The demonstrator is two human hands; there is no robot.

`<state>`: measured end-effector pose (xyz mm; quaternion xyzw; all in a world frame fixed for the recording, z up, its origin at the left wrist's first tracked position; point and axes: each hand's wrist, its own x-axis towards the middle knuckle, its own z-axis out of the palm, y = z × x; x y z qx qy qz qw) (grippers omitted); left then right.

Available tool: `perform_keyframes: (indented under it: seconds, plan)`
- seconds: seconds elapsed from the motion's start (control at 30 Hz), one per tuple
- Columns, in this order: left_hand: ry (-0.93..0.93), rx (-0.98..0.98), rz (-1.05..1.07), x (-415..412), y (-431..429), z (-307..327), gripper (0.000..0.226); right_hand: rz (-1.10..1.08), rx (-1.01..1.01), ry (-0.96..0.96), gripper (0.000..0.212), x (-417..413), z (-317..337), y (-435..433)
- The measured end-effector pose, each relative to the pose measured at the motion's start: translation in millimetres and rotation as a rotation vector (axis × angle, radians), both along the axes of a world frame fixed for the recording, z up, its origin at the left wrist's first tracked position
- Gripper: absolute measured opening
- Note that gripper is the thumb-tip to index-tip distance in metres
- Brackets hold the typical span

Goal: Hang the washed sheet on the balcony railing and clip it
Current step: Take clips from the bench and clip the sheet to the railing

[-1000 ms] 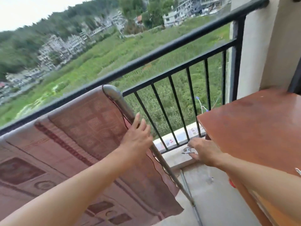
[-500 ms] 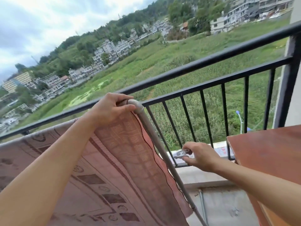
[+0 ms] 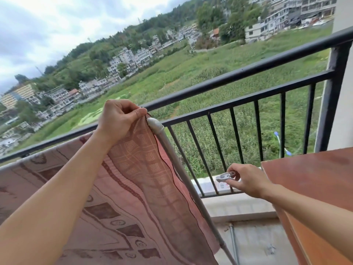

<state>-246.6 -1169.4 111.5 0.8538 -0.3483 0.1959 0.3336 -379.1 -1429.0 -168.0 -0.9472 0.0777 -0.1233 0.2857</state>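
Note:
A pink patterned sheet [image 3: 137,180] hangs over a grey metal rack pole [image 3: 172,155] that stands just inside the black balcony railing [image 3: 238,73]. My left hand [image 3: 118,119] pinches the sheet's top corner beside the pole's rounded end. My right hand [image 3: 246,180] is lower and to the right, in front of the railing bars, holding a small clear plastic clip [image 3: 225,175] between thumb and fingers. The clip is apart from the sheet.
A reddish-brown table [image 3: 315,178] stands at the right against the wall [image 3: 343,111]. A low tiled ledge [image 3: 235,205] runs under the railing, with a thin pipe [image 3: 234,243] on the concrete floor. Fields and buildings lie far below beyond the bars.
My left hand slid up the sheet to the pole's top and now pinches the corner. My right hand lifted the clip from the ledge by the table.

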Motion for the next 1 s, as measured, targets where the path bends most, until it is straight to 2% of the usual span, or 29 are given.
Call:
perform_keyframes:
  seconds: [0.1, 0.17, 0.23, 0.3, 0.37, 0.43, 0.5, 0.6, 0.67, 0.7, 0.73, 0.8, 0.83, 0.93, 1.0]
  plan:
    - [-0.031, -0.071, -0.048, -7.6, -17.4, 5.8, 0.014, -0.020, 0.027, 0.002, 0.029, 7.8, 4.1, 1.9]
    - [-0.027, -0.022, -0.086, -12.6, -30.4, 5.5, 0.014, -0.009, 0.101, 0.011, 0.028, 17.2, 7.0, 10.2]
    - [0.000, 0.146, -0.116, -12.1, -39.0, 0.1, 0.015, -0.008, 0.259, -0.006, 0.028, 27.8, 10.9, 22.1]
    - [0.080, 0.401, -0.123, -11.5, -41.7, -5.8, 0.016, 0.008, 0.503, 0.000, 0.025, 36.2, 17.6, 35.0]
    - [0.010, 0.756, -0.081, -16.4, -42.1, -9.9, 0.037, 0.053, 0.754, 0.046, 0.025, 40.5, 24.2, 44.7]
    - [-0.210, 1.101, -0.062, -25.9, -46.0, -11.8, 0.066, 0.071, 0.883, 0.082, 0.027, 41.6, 27.1, 47.6]
    - [-0.300, 1.262, -0.072, -33.9, -53.0, -11.7, 0.088, 0.056, 0.930, 0.085, 0.028, 42.3, 25.2, 47.0]
    - [-0.258, 1.384, -0.046, -37.3, -63.9, -14.3, 0.117, -0.007, 0.961, 0.068, 0.022, 42.2, 17.6, 44.7]
    - [-0.261, 1.531, -0.021, -41.6, -71.1, -22.3, 0.129, -0.043, 0.964, 0.063, 0.020, 40.0, 12.4, 42.8]
    - [-0.297, 1.609, 0.006, -45.0, -74.1, -27.5, 0.125, -0.054, 0.964, 0.063, 0.021, 37.8, 10.3, 41.1]
    - [-0.342, 1.635, 0.010, -45.7, -76.5, -32.7, 0.107, -0.060, 0.962, 0.064, 0.022, 34.8, 9.0, 39.3]
    - [-0.415, 1.526, -0.048, -39.5, -81.0, -36.6, 0.031, -0.070, 0.958, 0.066, 0.024, 28.4, 6.9, 34.8]
    - [-0.404, 1.437, -0.079, -33.5, -83.6, -34.7, 0.012, -0.078, 0.953, 0.065, 0.025, 25.0, 5.7, 32.4]
    - [-0.233, 1.330, -0.089, -17.2, -94.4, -29.6, 0.012, -0.112, 0.952, 0.055, 0.026, 15.8, 0.8, 25.6]
    - [-0.134, 1.362, -0.069, -12.7, -103.0, -32.1, 0.011, -0.132, 0.953, 0.048, 0.025, 10.7, -2.6, 21.1]
